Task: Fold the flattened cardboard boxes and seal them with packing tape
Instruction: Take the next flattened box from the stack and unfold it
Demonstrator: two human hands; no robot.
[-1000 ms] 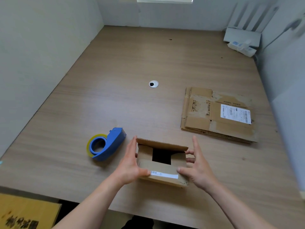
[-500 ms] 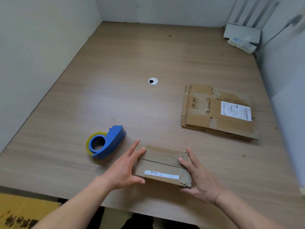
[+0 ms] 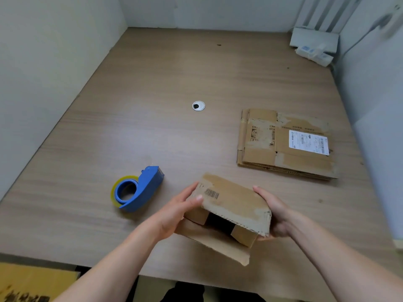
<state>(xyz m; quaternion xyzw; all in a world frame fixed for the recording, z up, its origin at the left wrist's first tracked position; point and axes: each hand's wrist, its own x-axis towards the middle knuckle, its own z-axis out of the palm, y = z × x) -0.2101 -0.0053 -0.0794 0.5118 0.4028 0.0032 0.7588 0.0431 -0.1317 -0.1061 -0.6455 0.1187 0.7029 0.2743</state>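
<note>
A small brown cardboard box [image 3: 233, 199] with a barcode on its top face is lifted and tilted, its open end facing me with loose flaps hanging. My left hand [image 3: 176, 212] grips its left side, thumb on top near the barcode. My right hand [image 3: 272, 214] holds its right side, fingers curled under it. A blue tape dispenser [image 3: 139, 189] with a yellowish roll lies on the table to the left of the box. A stack of flattened cardboard boxes [image 3: 283, 144] with a white shipping label lies at the right.
The wooden table [image 3: 152, 83] has a round cable grommet [image 3: 198, 105] in its middle. A white router [image 3: 314, 42] and a small white pack sit in the far right corner. White walls close in on the left, back and right. A yellow carton [image 3: 32, 284] is below the table's front edge.
The box lay flat on the table with both hands pressing its flaps shut; now both hands have lifted and turned it, so its open end faces me.
</note>
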